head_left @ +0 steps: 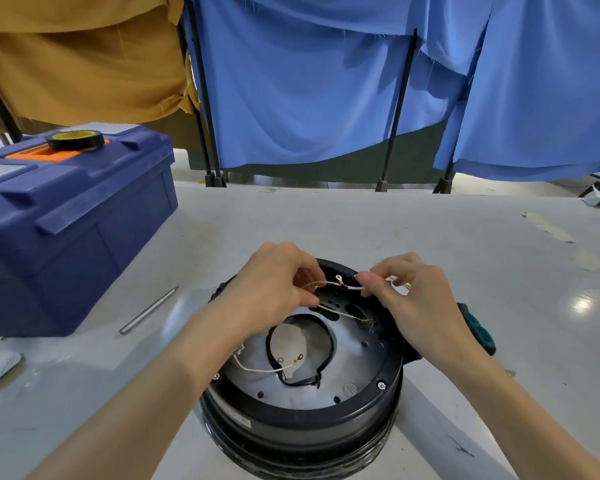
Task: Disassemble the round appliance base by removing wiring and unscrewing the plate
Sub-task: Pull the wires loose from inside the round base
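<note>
The round black appliance base lies open side up on the table near me. Inside it sits a grey metal plate with holes, a black cable loop and thin white wires ending in brass ring terminals. Over the far rim, my left hand pinches one white wire. My right hand pinches the other end of a white wire between thumb and forefinger. A ring terminal hangs between both hands.
A slim metal screwdriver bit lies on the table left of the base. A blue toolbox with a black tape roll on it stands at the left. A teal-handled tool lies just right of the base. Blue curtains hang behind.
</note>
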{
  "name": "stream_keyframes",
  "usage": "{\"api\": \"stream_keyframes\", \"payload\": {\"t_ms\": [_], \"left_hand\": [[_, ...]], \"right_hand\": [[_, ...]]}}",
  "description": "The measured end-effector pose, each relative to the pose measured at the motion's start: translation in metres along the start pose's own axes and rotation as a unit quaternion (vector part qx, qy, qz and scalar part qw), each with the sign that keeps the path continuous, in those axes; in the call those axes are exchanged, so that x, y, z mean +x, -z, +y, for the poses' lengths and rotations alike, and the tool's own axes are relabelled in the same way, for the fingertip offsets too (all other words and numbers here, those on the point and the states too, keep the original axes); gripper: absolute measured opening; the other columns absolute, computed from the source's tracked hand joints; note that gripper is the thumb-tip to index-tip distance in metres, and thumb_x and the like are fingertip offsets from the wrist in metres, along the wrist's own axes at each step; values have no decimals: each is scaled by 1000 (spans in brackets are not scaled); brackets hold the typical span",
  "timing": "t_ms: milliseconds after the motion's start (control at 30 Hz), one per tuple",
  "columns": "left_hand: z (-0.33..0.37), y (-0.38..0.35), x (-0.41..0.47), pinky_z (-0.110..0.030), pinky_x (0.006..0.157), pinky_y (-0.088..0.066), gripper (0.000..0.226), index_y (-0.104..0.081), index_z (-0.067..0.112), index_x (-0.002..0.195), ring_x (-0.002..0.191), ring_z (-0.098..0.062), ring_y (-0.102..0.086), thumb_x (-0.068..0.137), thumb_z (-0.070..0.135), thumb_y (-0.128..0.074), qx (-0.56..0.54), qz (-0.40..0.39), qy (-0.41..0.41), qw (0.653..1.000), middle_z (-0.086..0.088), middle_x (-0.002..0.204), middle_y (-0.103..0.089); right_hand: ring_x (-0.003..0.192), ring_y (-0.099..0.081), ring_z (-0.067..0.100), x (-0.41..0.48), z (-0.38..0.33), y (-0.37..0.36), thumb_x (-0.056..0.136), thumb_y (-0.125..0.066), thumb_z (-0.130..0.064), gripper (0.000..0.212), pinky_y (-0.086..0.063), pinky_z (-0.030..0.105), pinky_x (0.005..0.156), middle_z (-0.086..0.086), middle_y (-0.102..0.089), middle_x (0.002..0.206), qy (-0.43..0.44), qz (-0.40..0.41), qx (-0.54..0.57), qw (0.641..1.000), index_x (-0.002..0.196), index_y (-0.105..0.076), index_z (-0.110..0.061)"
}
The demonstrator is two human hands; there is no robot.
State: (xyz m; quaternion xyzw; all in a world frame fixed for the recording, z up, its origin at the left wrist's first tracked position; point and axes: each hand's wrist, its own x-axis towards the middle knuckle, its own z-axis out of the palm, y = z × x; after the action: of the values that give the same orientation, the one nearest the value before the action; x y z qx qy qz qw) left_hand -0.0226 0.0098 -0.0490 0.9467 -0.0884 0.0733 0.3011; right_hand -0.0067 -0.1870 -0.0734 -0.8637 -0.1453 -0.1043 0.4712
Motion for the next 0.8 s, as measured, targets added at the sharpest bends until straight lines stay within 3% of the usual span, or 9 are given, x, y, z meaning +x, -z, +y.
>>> {"api": "stream_keyframes", "payload": {"t_ms": [133, 233, 333, 367, 433, 500, 600, 700, 800], "left_hand": [[-9, 14, 2, -5, 57, -41, 14, -78, 23, 81, 64, -4, -62, 78, 9, -76, 7, -23, 22, 999, 8, 67, -68], [-3, 19, 7, -4, 54, -39, 21, -74, 28, 71, 61, -1, -59, 78, 8, -75, 5, -38, 8, 999, 11, 63, -66], [2, 21, 14, -5, 54, -39, 25, -72, 30, 67, 62, -1, -57, 76, 7, -75, -5, -34, -26, 999, 7, 65, -68], [3, 20, 15, -6, 54, -39, 25, -73, 29, 66, 59, -1, -55, 75, 5, -74, -11, -31, -34, 999, 4, 64, -68], [1, 20, 15, -8, 55, -39, 22, -77, 24, 69, 55, -1, -52, 72, 2, -74, -30, -23, -42, 998, 3, 62, -69], [-4, 21, 11, -10, 61, -44, 19, -78, 23, 74, 57, 2, -56, 72, 5, -78, -47, -20, -38, 998, 5, 64, -71], [-16, 27, 5, -13, 71, -50, 24, -77, 23, 87, 76, -5, -67, 75, 2, -76, -17, -35, -14, 999, 3, 80, -74], [-26, 32, 1, -22, 80, -48, 28, -77, 24, 87, 88, -11, -62, 76, -1, -71, 60, -25, 16, 998, 3, 87, -69], [-29, 32, 0, -32, 86, -46, 16, -78, 23, 85, 88, -13, -55, 78, 9, -75, 98, -17, 28, 995, 5, 84, -62]], "right_hand": [[74, -48, -10, 1, -2, -2, 83, -68, -41, 27, -32, 1, 66, -4, -57, 92, -15, 8, -31, 999, 59, -65, -30], [87, -47, -8, 0, -13, -3, 76, -70, -52, 13, -30, -2, 74, -17, -58, 97, 21, -12, -58, 998, 79, -68, -39], [99, -45, 1, 5, -30, -5, 63, -63, -68, 58, -35, 15, 84, -22, -63, 93, 101, -64, -93, 988, 113, -67, -38], [95, -47, 5, 7, -37, -9, 67, -67, -64, 55, -35, 18, 80, -18, -63, 87, 112, -80, -107, 985, 113, -68, -34], [83, -52, 12, 12, -46, -17, 82, -71, -42, 29, -37, 24, 70, -8, -60, 75, 122, -90, -145, 978, 104, -72, -25], [75, -56, 18, 16, -48, -21, 88, -67, -29, 15, -41, 30, 69, -3, -58, 67, 124, -83, -168, 974, 93, -75, -16], [71, -57, 22, 16, -44, -21, 89, -67, -25, 17, -46, 35, 70, -1, -58, 63, 103, -64, -167, 979, 82, -73, -11], [68, -60, 28, 16, -38, -19, 89, -67, -21, 17, -50, 39, 69, 5, -63, 63, 71, -55, -150, 985, 76, -69, -9], [67, -60, 30, 17, -36, -20, 89, -66, -19, 18, -52, 41, 70, 8, -65, 66, 62, -54, -154, 985, 76, -68, -8]]}}
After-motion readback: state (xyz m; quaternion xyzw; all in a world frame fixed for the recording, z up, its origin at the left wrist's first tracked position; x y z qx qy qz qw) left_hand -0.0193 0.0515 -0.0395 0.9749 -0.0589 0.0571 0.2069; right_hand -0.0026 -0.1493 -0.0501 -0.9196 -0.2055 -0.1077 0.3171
